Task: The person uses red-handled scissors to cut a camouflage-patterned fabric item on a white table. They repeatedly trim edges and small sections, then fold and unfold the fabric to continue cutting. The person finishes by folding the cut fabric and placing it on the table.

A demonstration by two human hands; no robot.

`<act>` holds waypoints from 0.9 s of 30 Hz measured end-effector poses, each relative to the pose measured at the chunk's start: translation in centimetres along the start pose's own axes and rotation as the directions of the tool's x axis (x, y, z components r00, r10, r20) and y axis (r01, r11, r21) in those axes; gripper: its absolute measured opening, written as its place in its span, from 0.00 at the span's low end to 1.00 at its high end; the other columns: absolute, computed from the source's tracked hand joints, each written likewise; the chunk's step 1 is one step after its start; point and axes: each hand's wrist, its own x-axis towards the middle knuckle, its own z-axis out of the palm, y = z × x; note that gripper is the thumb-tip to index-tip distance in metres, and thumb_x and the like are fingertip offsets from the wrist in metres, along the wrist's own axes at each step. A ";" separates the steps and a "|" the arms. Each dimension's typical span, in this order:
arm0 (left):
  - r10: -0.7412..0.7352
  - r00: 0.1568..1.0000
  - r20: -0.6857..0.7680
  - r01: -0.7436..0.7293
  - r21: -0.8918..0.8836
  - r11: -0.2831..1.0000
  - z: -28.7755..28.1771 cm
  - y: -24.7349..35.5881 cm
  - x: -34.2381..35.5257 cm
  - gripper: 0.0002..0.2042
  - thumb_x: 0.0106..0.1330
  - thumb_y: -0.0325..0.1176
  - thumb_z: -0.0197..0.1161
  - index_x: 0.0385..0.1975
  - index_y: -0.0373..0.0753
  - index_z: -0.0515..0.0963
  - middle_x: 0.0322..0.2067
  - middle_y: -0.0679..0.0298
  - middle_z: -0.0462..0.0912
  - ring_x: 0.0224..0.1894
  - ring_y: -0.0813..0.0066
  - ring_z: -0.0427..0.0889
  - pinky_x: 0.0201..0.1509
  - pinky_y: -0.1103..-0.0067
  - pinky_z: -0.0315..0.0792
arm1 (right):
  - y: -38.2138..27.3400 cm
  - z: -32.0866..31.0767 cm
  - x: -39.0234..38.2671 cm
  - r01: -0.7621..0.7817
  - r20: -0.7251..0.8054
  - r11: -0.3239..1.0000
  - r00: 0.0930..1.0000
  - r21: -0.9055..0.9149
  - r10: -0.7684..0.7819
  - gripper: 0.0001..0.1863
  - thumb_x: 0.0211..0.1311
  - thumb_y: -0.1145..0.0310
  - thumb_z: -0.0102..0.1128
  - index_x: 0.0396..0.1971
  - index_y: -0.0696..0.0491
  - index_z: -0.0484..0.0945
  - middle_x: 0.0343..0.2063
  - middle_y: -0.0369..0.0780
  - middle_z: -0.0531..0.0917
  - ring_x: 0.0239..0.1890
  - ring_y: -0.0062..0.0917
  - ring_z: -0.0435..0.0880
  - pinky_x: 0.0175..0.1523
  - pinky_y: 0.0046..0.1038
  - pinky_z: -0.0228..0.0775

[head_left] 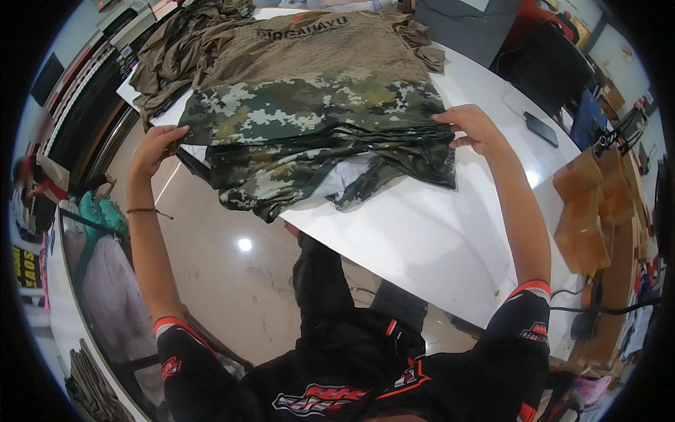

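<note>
A T-shirt (316,91), brown above and green camouflage below, lies spread on the white table with dark lettering across its brown part. My left hand (160,146) pinches its camouflage fabric at the left edge, just beyond the table's side. At the opposite edge, my right hand (474,129) grips the fabric between thumb and fingers. Nearer to me, more camouflage cloth (281,179) lies bunched in folds, partly hanging over the table edge. A white patch of fabric (344,176) shows among these folds.
Crumpled brown garments (165,60) are heaped at the table's far left. A phone (541,130) rests on the white table (436,246) to the right, with cardboard boxes (583,228) and a black cable (605,308) nearby. Another person (53,179) is at the far left.
</note>
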 end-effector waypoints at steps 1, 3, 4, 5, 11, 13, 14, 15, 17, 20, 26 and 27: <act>-0.010 1.000 0.027 0.009 0.008 1.000 0.5 0.6 0.2 0.15 0.66 0.45 0.70 0.22 0.44 0.78 0.18 0.79 0.69 0.19 0.88 0.63 0.23 0.84 0.57 | 0.5 0.0 0.1 0.018 -0.035 1.000 0.999 0.008 -0.017 0.14 0.59 0.61 0.73 0.36 0.55 0.83 0.31 0.33 0.80 0.33 0.20 0.76 0.35 0.25 0.79; -0.045 0.998 0.035 0.044 0.030 0.999 0.0 2.1 -0.1 0.16 0.66 0.46 0.70 0.21 0.44 0.77 0.18 0.78 0.68 0.20 0.87 0.63 0.23 0.83 0.56 | 0.6 -0.1 0.6 0.022 -0.015 0.999 1.000 0.025 -0.022 0.10 0.59 0.62 0.71 0.32 0.52 0.82 0.30 0.33 0.79 0.33 0.18 0.75 0.30 0.24 0.75; 0.129 0.990 0.049 -0.133 0.099 0.986 -1.0 1.3 0.4 0.16 0.65 0.45 0.70 0.22 0.44 0.77 0.18 0.78 0.68 0.20 0.87 0.64 0.22 0.82 0.55 | 0.0 0.2 0.1 0.020 0.005 1.000 1.000 0.024 -0.020 0.09 0.59 0.63 0.71 0.31 0.51 0.81 0.30 0.33 0.79 0.33 0.18 0.75 0.28 0.24 0.73; 0.158 0.986 0.044 -0.158 -0.004 0.987 -1.3 1.1 1.8 0.15 0.64 0.44 0.71 0.23 0.44 0.77 0.19 0.77 0.68 0.21 0.87 0.65 0.22 0.82 0.55 | -0.5 0.1 -0.6 0.013 0.015 1.000 1.000 0.017 -0.013 0.08 0.59 0.64 0.71 0.30 0.51 0.81 0.29 0.32 0.79 0.33 0.17 0.75 0.27 0.23 0.72; 0.042 0.992 -0.118 -0.109 -0.651 0.751 0.5 4.7 2.5 0.10 0.60 0.39 0.76 0.31 0.45 0.81 0.27 0.74 0.80 0.29 0.82 0.74 0.33 0.81 0.66 | -0.7 -1.0 1.1 0.330 -0.149 0.882 0.943 0.338 -0.296 0.06 0.60 0.65 0.70 0.33 0.49 0.83 0.27 0.28 0.80 0.23 0.11 0.74 0.23 0.17 0.62; 0.013 0.994 -0.110 -0.081 -0.642 0.762 1.0 4.1 2.4 0.11 0.60 0.41 0.75 0.38 0.44 0.84 0.31 0.74 0.82 0.32 0.82 0.76 0.39 0.82 0.69 | -0.8 -1.6 1.7 0.380 -0.154 0.826 0.925 0.417 -0.348 0.05 0.64 0.65 0.68 0.34 0.50 0.83 0.28 0.28 0.81 0.25 0.10 0.74 0.25 0.16 0.62; -0.006 0.992 -0.122 -0.065 -0.573 0.817 1.0 3.3 2.2 0.12 0.61 0.42 0.75 0.39 0.44 0.84 0.32 0.73 0.83 0.33 0.82 0.77 0.40 0.81 0.69 | -1.0 -1.6 1.7 0.369 -0.164 0.826 0.929 0.427 -0.331 0.05 0.64 0.65 0.67 0.33 0.50 0.82 0.28 0.29 0.81 0.25 0.11 0.74 0.26 0.17 0.63; -0.025 0.991 -0.135 -0.047 -0.499 0.866 1.1 2.4 2.2 0.12 0.62 0.43 0.74 0.40 0.44 0.85 0.34 0.73 0.84 0.35 0.82 0.78 0.42 0.81 0.70 | -1.2 -1.6 1.8 0.359 -0.175 0.825 0.933 0.436 -0.313 0.06 0.65 0.66 0.66 0.32 0.51 0.82 0.28 0.30 0.81 0.26 0.12 0.74 0.27 0.18 0.64; 0.040 0.995 -0.086 -0.071 -0.394 0.916 1.5 0.9 2.1 0.15 0.63 0.45 0.73 0.41 0.42 0.87 0.38 0.71 0.86 0.41 0.81 0.80 0.47 0.79 0.69 | -0.8 -1.8 2.1 0.326 -0.128 0.862 0.945 0.388 -0.300 0.08 0.66 0.65 0.67 0.31 0.51 0.80 0.28 0.31 0.81 0.24 0.13 0.74 0.26 0.17 0.63; 0.041 0.997 -0.071 -0.062 -0.331 0.942 2.5 0.1 1.4 0.17 0.63 0.45 0.74 0.43 0.39 0.87 0.39 0.70 0.87 0.42 0.81 0.80 0.49 0.78 0.70 | -0.4 -1.6 1.6 0.307 -0.058 0.899 0.951 0.313 -0.305 0.09 0.66 0.64 0.67 0.30 0.51 0.79 0.26 0.32 0.81 0.22 0.14 0.74 0.22 0.16 0.62; 0.018 0.991 -0.130 -0.041 -0.172 0.984 3.0 -0.2 2.1 0.17 0.63 0.45 0.74 0.42 0.38 0.88 0.37 0.70 0.87 0.40 0.81 0.80 0.47 0.79 0.69 | -0.2 -2.1 2.0 0.253 -0.030 0.921 0.966 0.297 -0.256 0.10 0.66 0.63 0.67 0.30 0.52 0.78 0.25 0.32 0.79 0.20 0.15 0.73 0.21 0.16 0.61; 0.010 0.993 -0.119 -0.029 -0.167 0.985 3.1 -0.1 2.1 0.17 0.63 0.45 0.74 0.41 0.38 0.88 0.36 0.70 0.87 0.39 0.81 0.80 0.46 0.79 0.69 | -0.1 -2.4 1.9 0.225 -0.006 0.933 0.973 0.280 -0.232 0.10 0.66 0.63 0.67 0.30 0.52 0.78 0.25 0.32 0.79 0.20 0.16 0.73 0.21 0.16 0.61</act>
